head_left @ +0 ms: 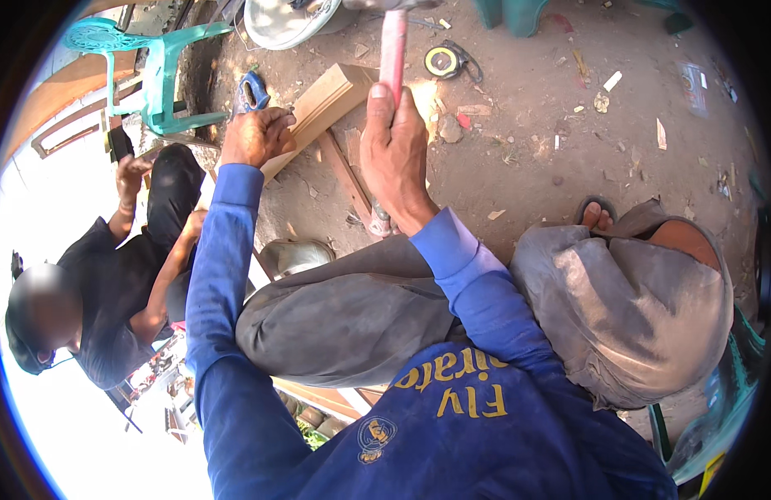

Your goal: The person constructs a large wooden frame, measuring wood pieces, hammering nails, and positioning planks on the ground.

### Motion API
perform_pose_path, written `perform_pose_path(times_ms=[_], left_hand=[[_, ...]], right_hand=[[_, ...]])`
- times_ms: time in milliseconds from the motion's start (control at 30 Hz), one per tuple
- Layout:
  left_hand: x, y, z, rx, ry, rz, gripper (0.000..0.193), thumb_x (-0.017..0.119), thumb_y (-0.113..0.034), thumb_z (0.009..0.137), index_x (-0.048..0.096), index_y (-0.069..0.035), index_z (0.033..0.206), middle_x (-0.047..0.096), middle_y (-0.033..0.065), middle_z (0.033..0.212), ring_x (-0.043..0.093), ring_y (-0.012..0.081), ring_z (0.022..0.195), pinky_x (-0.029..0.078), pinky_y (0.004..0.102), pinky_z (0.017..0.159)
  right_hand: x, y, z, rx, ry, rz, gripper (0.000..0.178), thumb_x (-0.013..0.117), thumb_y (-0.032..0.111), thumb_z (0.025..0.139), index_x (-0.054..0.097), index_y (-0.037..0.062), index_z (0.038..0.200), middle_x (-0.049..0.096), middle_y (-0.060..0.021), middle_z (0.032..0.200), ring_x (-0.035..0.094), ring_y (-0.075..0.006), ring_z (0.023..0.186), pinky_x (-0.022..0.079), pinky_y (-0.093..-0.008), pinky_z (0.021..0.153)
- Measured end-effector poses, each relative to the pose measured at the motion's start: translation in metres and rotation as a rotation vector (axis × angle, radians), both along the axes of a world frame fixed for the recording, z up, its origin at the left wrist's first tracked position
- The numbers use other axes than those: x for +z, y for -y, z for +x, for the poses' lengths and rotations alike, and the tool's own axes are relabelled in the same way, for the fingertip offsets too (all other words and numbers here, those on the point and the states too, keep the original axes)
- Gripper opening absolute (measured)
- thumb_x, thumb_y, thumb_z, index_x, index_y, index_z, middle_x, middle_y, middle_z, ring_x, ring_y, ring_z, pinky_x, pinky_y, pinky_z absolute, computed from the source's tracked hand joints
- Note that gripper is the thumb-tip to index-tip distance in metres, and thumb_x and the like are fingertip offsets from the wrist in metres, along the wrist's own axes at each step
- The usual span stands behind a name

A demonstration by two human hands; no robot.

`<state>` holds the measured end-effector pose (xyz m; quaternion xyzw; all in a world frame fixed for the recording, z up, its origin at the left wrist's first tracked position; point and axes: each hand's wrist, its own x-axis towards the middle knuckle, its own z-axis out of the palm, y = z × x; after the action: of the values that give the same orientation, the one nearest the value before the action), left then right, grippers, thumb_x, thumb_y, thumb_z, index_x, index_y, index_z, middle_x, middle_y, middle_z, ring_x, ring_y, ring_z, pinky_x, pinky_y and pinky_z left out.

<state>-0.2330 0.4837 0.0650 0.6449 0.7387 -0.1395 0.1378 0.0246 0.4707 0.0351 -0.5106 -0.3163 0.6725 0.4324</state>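
Wood beam just R of L hand's curled fingers, contact unclear, can't tell if pinching anything; long axis lower-L to upper-R, L hand nearer. R hand wrapped round red-handled hammer. Beam squared, pale, grainy. Further out: roundish yellow/blk tape measure, gritty dirt floor w/ chips.

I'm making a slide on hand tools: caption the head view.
Right hand gripping a red-handled metal hammer, left hand at a light-brown wooden beam over brown dirt.
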Motion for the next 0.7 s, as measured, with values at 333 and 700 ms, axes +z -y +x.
perform_pose_path(times_ms=[333,700], left_hand=[[-0.001,0.0,0.0,0.077,0.064,-0.017,0.026,0.075,-0.033,0.089,0.078,-0.014,0.105,0.074,0.0162,0.09,0.072,0.0355,0.085,0.055,0.0434,0.079],[-0.018,0.013,0.002,-0.161,0.068,0.142,0.02,0.069,-0.032,0.093,0.074,-0.014,0.101,0.07,0.0197,0.083,0.069,0.041,0.078,0.055,0.0473,0.071]], right_hand=[[-0.049,0.013,-0.005,0.368,0.318,0.083,0.041,0.046,0.032,0.105,0.057,-0.0054,0.118,0.066,-0.035,0.102,0.068,-0.048,0.093,0.054,-0.0553,0.08],[-0.054,0.016,-0.01,0.468,0.266,0.077,0.053,0.043,0.042,0.105,0.055,-0.0086,0.118,0.064,-0.0353,0.1,0.064,-0.053,0.09,0.052,-0.0563,0.081]])
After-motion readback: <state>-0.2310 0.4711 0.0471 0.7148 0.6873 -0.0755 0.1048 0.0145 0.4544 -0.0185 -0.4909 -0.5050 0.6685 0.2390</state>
